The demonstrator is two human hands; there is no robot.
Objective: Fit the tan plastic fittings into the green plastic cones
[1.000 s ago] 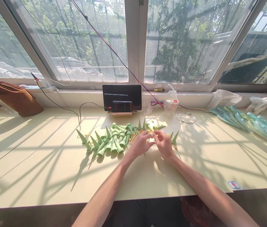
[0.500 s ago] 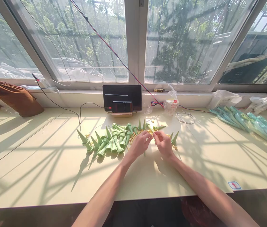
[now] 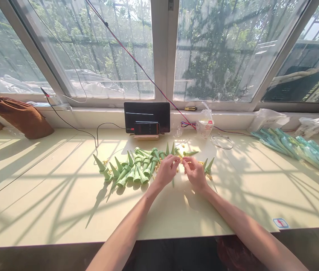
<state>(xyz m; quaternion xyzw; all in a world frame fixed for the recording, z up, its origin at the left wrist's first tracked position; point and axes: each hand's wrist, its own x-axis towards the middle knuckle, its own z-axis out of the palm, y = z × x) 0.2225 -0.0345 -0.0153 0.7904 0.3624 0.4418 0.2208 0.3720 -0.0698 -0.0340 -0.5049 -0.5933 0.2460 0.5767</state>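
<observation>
My left hand (image 3: pixel 167 168) and my right hand (image 3: pixel 194 171) meet above the middle of the table, fingertips pinched close together. Whatever lies between the fingers is too small to make out; a bit of yellow shows near them. Left of my hands is a heap of green plastic cone spikes (image 3: pixel 138 165), some lying on their sides, others pointing up. Two more green spikes (image 3: pixel 209 165) stand just right of my right hand. Small yellow pieces (image 3: pixel 208 175) lie scattered around and beneath the spikes, partly hidden by my hands.
A black tablet (image 3: pixel 147 113) and a phone (image 3: pixel 146 128) lean on a stand at the back. A bagged cup (image 3: pixel 205 126) and a coiled cable (image 3: pixel 222 142) are right of them. Teal plastic-wrapped items (image 3: pixel 295 146) lie far right, a brown bag (image 3: pixel 20 116) far left.
The fingertips of my two hands have drawn slightly apart, the left fingers curling a little. The spikes keep their places; the whole view has shifted very slightly.
</observation>
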